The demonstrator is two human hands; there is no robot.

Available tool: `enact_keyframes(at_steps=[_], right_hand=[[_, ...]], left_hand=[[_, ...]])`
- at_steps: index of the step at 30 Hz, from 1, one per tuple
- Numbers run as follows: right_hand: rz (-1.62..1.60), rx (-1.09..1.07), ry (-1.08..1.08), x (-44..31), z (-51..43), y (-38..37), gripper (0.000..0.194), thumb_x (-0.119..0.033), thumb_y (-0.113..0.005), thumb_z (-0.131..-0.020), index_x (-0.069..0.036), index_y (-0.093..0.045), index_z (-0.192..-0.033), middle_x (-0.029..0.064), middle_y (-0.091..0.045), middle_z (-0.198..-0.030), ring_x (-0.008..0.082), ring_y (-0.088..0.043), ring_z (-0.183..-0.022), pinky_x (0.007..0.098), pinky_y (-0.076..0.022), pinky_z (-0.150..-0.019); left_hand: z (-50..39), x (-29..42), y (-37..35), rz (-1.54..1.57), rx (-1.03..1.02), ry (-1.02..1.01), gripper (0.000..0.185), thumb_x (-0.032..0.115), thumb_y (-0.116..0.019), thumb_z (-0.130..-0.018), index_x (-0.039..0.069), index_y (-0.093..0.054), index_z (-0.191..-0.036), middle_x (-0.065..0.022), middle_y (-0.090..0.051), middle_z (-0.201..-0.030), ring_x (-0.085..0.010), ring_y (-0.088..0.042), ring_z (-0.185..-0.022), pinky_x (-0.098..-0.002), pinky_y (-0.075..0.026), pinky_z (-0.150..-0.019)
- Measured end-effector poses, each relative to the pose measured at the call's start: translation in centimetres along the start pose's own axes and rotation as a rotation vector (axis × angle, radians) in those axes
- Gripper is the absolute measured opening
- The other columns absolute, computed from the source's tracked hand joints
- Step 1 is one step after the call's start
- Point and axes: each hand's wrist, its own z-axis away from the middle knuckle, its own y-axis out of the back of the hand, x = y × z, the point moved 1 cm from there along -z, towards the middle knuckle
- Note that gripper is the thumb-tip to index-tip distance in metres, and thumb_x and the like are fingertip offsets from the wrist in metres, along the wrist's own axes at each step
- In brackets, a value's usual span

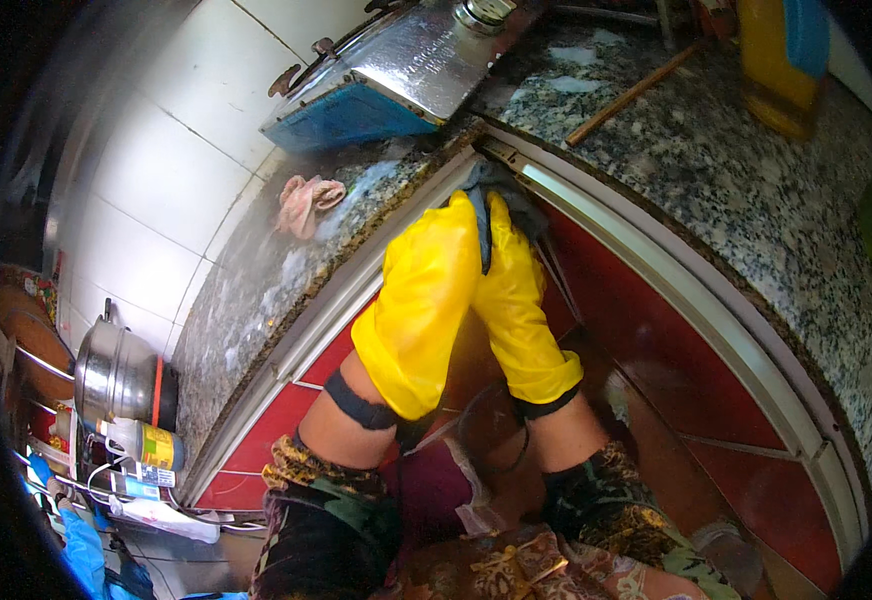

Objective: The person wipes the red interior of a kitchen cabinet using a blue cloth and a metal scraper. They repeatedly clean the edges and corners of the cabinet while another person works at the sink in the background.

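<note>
Yellow rubber gloves cover both of my hands, which are close together at the inner corner of the counter. A dark grey cloth [520, 201] is bunched between them, and my left hand [436, 277] and my right hand [509, 277] both grip it. Water streams down from the cloth on the right. Behind it meet the pale metal edge strips [631, 247] under the counter top. Red cabinet doors [653, 330] lie below the strips. A crumpled pink cloth [308, 204] rests on the granite counter [256, 315] to the left, beside white suds.
A stainless gas stove [413, 67] with a blue side stands at the back corner. A wooden stick [634, 94] lies on the right counter, near a yellow bottle [777, 67]. At far left are a metal pot [117, 375] and a yellow-labelled bottle [147, 442].
</note>
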Motion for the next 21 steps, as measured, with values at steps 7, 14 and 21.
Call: enact_keyframes(at_steps=[7, 14, 21], right_hand=[[-0.25, 0.028, 0.129, 2.1, -1.0, -0.6, 0.07, -0.013, -0.063, -0.082, -0.004, -0.041, -0.148, 0.0325, -0.057, -0.126, 0.0517, -0.053, -0.116, 0.0517, -0.0449, -0.1], [-0.329, -0.025, -0.016, 2.4, 0.3, -1.9, 0.076, -0.01, -0.062, -0.081, -0.01, -0.037, -0.153, 0.0328, -0.057, -0.127, 0.0509, -0.054, -0.116, 0.0508, -0.0443, -0.101], [-0.437, 0.01, 0.118, 2.0, 1.0, -2.5, 0.075, -0.006, -0.064, -0.081, -0.007, -0.039, -0.151, 0.0317, -0.061, -0.117, 0.049, -0.059, -0.11, 0.0487, -0.0471, -0.096]], left_hand=[[-1.8, -1.3, 1.1, 0.076, 0.139, -0.357, 0.026, 0.018, -0.057, -0.087, 0.008, -0.068, -0.108, -0.0241, -0.069, -0.096, -0.0428, -0.066, -0.094, -0.0494, -0.052, -0.081], [-1.5, -2.9, -0.1, 0.116, 0.313, -0.572, 0.03, 0.017, -0.068, -0.076, 0.004, -0.066, -0.103, -0.0176, -0.065, -0.089, -0.0411, -0.063, -0.088, -0.0471, -0.051, -0.071], [-1.3, -2.6, 0.9, 0.138, 0.057, -0.34, 0.027, 0.019, -0.056, -0.089, 0.01, -0.068, -0.112, -0.0253, -0.068, -0.094, -0.0446, -0.065, -0.093, -0.0523, -0.052, -0.078]])
